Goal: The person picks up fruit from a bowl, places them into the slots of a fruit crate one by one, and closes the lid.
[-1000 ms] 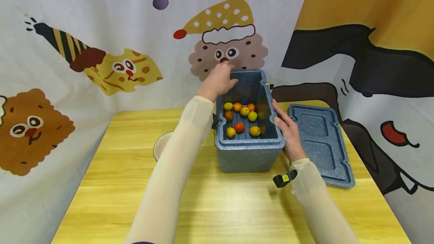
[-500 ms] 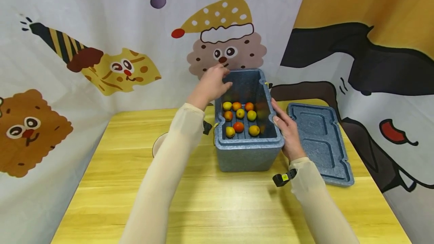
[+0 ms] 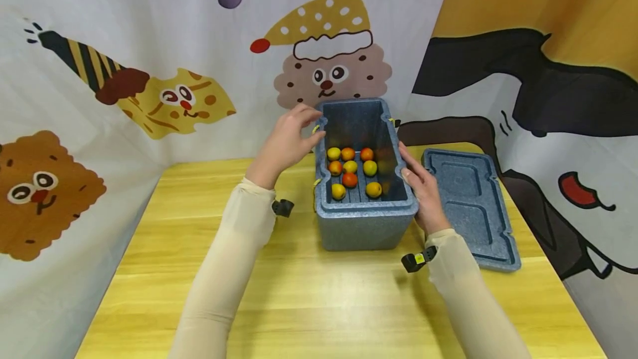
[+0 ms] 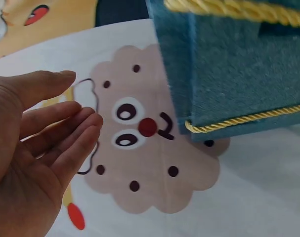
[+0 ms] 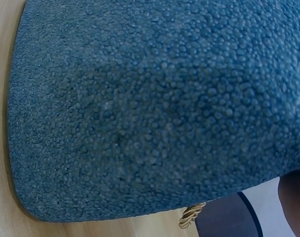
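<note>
A grey-blue foam box (image 3: 366,231) stands uncovered on the table. Several small round fruits in yellow, orange and red lie on its ridged floor, among them a red fruit (image 3: 350,180) and a yellow fruit (image 3: 373,189). My left hand (image 3: 286,143) is in the air at the box's left rim, fingers loosely bent. In the left wrist view that hand holds nothing and is apart from the box wall. My right hand (image 3: 423,195) holds the box's right side, thumb at the rim notch and fingers along the outer wall. The right wrist view shows mostly pebbly foam.
The box's grey-blue lid (image 3: 471,209) lies flat to the right, close beside my right forearm. Yellow cord (image 4: 243,118) runs along the box's outside. A printed cloth (image 3: 199,26) hangs behind the wooden table (image 3: 349,303).
My left hand has moved left and toward me, from over the box to beside its rim. Its sleeve now covers the pale round dish. One yellow and one red fruit have shifted slightly.
</note>
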Available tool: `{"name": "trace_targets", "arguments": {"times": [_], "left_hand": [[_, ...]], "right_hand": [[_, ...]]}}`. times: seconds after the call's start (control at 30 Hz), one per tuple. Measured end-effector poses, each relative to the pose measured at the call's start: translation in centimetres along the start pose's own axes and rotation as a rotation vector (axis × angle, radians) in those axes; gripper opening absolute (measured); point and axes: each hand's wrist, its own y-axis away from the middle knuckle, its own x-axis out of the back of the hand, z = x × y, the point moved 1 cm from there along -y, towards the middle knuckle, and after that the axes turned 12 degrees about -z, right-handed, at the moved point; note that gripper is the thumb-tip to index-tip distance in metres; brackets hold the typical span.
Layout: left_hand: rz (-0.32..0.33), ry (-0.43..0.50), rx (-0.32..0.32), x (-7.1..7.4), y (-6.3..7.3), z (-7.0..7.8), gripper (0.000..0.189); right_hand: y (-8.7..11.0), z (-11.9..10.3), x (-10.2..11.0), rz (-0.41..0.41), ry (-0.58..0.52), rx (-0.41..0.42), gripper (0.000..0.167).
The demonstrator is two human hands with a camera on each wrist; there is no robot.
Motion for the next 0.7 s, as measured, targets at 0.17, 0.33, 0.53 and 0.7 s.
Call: {"name": "trace_targets", "arguments": {"times": [0.17,0.33,0.53,0.7], "left_hand": [[0.025,0.0,-0.03,0.2,1.6,0.3,0.04],[0.057,0.015,-0.047,-0.1,2.8,-0.2,0.039],[0.095,0.049,-0.028,-0.6,5.5,-1.7,0.041],[0.088,0.071,0.007,-1.3,6.9,-3.3,0.041]], "right_hand": [[-0.1,-0.1,0.0,0.002,0.0,-0.009,0.047],[0.1,-0.1,0.0,0.01,0.005,-0.018,0.048],[0.1,-0.1,-0.3,-0.003,-0.009,-0.032,0.048],[-0.1,-0.2,-0.1,0.002,-0.001,-0.02,0.047]]}}
